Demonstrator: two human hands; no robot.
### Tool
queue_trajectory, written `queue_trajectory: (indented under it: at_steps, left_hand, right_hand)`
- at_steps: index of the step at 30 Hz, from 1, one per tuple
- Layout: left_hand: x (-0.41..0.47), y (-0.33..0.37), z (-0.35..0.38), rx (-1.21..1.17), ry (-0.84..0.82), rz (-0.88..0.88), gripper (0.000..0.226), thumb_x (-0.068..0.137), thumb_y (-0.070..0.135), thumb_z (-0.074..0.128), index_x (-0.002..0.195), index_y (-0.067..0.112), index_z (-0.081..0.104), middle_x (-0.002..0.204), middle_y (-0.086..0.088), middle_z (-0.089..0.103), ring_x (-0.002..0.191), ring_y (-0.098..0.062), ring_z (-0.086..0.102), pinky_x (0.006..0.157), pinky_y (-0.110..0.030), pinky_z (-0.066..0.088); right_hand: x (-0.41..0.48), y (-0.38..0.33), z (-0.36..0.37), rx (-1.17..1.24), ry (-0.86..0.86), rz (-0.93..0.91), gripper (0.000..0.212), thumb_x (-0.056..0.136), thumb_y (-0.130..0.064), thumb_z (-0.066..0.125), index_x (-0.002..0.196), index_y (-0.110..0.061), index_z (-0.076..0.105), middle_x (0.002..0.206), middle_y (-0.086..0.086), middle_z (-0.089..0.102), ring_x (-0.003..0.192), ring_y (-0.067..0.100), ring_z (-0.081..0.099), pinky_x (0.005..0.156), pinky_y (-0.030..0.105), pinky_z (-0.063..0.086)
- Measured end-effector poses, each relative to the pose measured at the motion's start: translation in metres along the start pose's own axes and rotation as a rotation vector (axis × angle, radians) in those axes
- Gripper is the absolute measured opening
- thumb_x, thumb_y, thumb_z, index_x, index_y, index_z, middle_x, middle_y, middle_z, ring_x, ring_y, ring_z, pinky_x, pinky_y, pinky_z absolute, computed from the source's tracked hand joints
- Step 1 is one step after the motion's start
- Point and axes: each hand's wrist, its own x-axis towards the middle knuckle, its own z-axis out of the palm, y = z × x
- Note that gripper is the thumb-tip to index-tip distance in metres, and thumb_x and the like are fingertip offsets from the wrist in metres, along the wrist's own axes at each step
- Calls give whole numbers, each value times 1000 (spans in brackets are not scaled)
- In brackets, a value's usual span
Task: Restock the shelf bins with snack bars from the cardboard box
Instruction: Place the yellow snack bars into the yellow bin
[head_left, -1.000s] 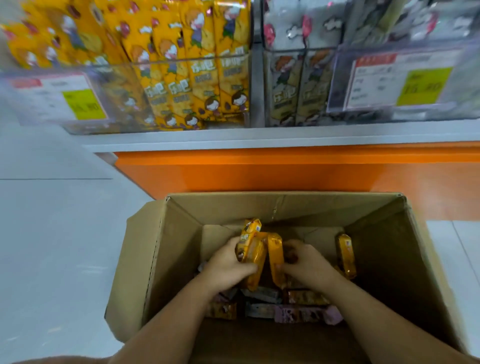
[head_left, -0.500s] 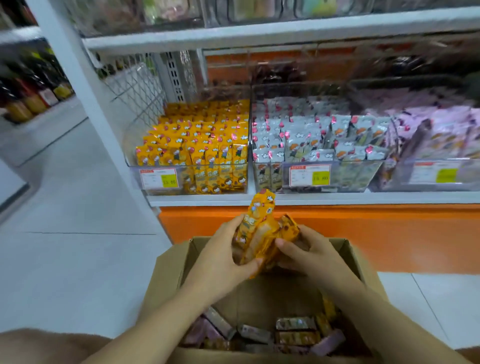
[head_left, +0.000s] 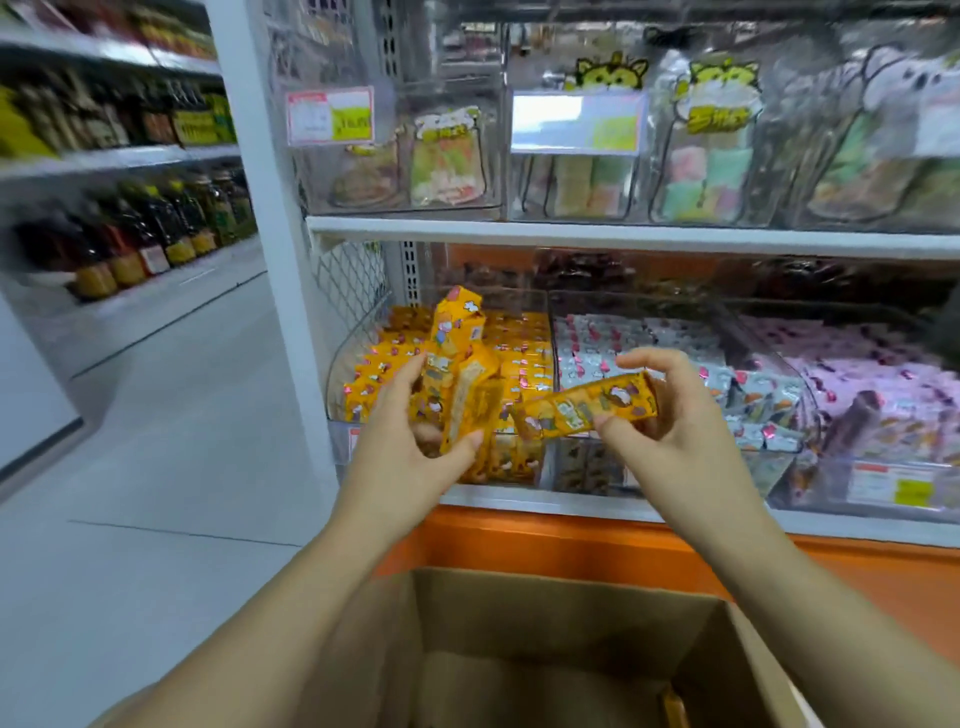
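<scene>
R hand (head_left: 680, 436) first: thumb under, curled fingers over, pinching one yellow printed-foil snack bar (head_left: 587, 408) toward its right end. That bar lies nearly flat, long axis left-right, with the left end dipping a bit and pointing at the L hand (head_left: 410, 457). The L hand wraps a fanned bunch of the same yellow bars (head_left: 462, 374); these stand upright, long axis vertical, tops tipped slightly right.

Moving outward, the clear plastic bin of yellow bars (head_left: 340, 364) sits on the low shelf straight beyond the L hand, on the far side, so the L hand is nearer to it. The single bar hangs further right, roughly in front of the divide btwn that bin and the neighbouring clear bin of silver-wrapped bars (head_left: 649, 338).

Stocked bars look packed on end, tho it's blurry. My read: the flat bar wants approx a quarter turn and a shift left before it drops in.

The open brown cardboard box (head_left: 519, 587) sits near, under both forearms.
</scene>
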Motion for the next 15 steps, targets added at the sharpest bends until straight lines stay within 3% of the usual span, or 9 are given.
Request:
queue_trajectory:
  at_steps: [4,6,9,13,15]
  left_hand:
    - [16,-17,-20,-72,166,-38,82,79,31,74,145,37,26,126,21,42,89,-7,64,67,-18,49]
    - [21,-25,-28,-104,212,-58,82,79,30,74,145,37,25,128,22,40,89,-7,64,66,-16,48]
    - [26,-38,-36,-121,239,-88,81,80,29,73,146,34,25,125,23,39,88,-7,64,59,-9,45]
    - [33,-49,-43,-140,258,-115,82,81,30,73,146,33,23,125,20,40,84,-2,63,55,-7,47]
    - [35,-55,-46,-150,256,-114,82,81,30,73,146,34,23,124,22,40,85,-3,63,61,-10,49]
  right_hand:
    - [28,4,25,-212,20,-46,25,81,-11,68,78,-19,45,65,6,51,47,12,39,44,23,32]
    - [42,15,46,-258,45,-27,28,79,-17,71,70,-19,44,75,12,59,59,18,50,55,29,41]
    - [61,36,79,-342,77,-14,31,79,-23,73,65,-22,45,77,4,63,77,21,58,69,33,45]
    - [77,62,112,-429,4,21,26,82,-21,72,91,-21,47,74,-8,52,68,15,53,61,30,42]
    - [81,68,121,-477,-107,65,44,83,-21,71,116,-22,42,79,-7,55,70,15,59,61,29,46]
